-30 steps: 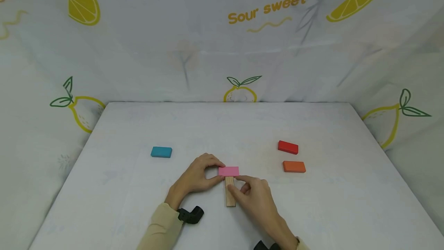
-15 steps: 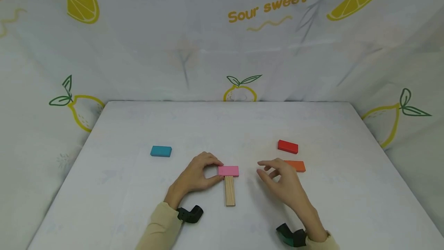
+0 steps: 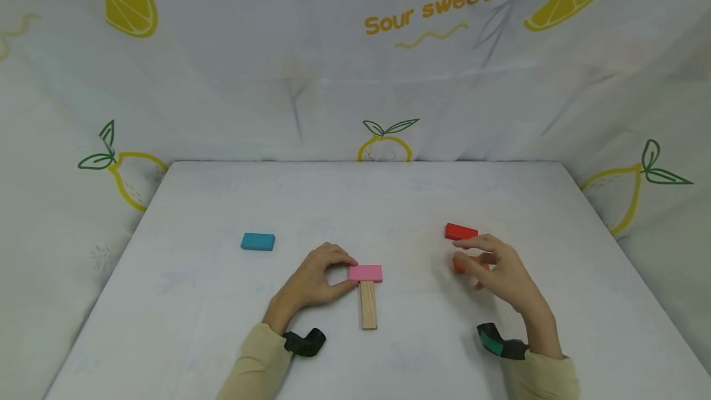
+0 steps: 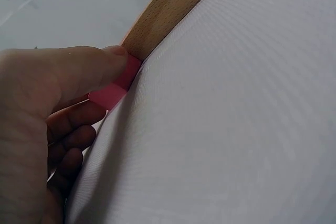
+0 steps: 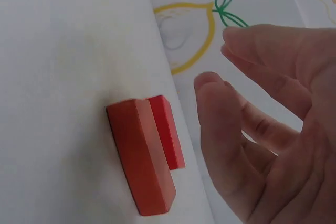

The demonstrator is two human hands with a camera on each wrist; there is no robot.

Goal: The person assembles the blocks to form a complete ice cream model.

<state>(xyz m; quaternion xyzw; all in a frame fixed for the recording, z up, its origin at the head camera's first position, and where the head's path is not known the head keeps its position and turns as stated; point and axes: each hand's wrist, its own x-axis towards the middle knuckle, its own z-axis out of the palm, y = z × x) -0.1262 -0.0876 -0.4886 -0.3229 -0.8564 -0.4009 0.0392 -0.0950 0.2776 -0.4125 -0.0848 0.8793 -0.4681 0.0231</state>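
Observation:
My left hand (image 3: 312, 278) pinches the left end of a pink block (image 3: 366, 273) between thumb and fingers; in the left wrist view the thumb (image 4: 79, 72) lies along its side. A plain wooden block (image 3: 368, 306) touches the pink one's near side, the two forming a T on the table. Over an orange block (image 5: 140, 158) hovers my right hand (image 3: 502, 271), fingers loosely bent and nothing between them. Just beyond the orange block lies a red block (image 3: 460, 231). The right hand partly covers the orange block in the head view.
A blue block (image 3: 258, 242) lies on the white table (image 3: 194, 326), left of the left hand. Behind the table's far edge hangs a white cloth (image 3: 233, 79) printed with lemons.
My right hand has left the wooden block and moved right, to above the orange block. The left hand stays at the pink block, and the blocks have not moved.

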